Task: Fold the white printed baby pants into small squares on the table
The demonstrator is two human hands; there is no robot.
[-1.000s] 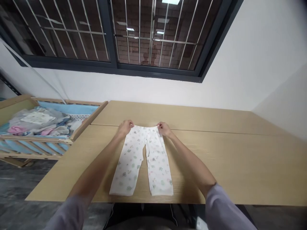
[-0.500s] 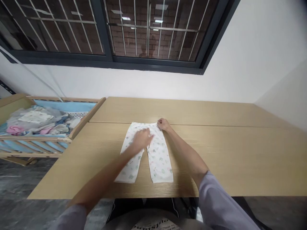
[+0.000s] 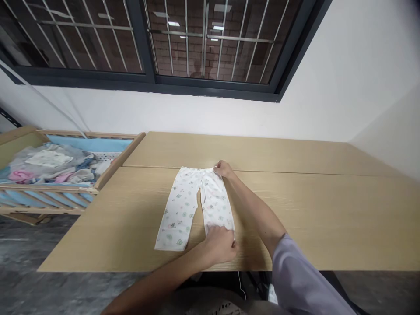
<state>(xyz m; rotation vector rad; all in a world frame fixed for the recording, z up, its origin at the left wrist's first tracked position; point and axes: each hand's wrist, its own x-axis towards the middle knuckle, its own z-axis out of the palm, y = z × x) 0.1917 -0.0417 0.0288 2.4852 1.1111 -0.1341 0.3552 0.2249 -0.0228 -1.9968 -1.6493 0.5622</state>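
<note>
White baby pants [image 3: 179, 210] with a small green and pink print lie flat on the wooden table, waistband away from me and legs towards me. My right hand [image 3: 223, 169] pinches the right corner of the waistband. Down at the hem of the right leg is my left hand [image 3: 220, 245], its fingers curled closed on the cloth and covering that cuff. The left leg lies spread, its hem in full view.
The wooden table [image 3: 311, 210] has a seam across it and meets a white wall. A wooden crib [image 3: 120, 162] with blue lining, holding a heap of clothes [image 3: 49, 159], adjoins it at the left. A barred window [image 3: 210, 43] is above.
My left hand has moved from the crotch of the pants down to the right leg's hem. My right hand stays at the waistband corner.
</note>
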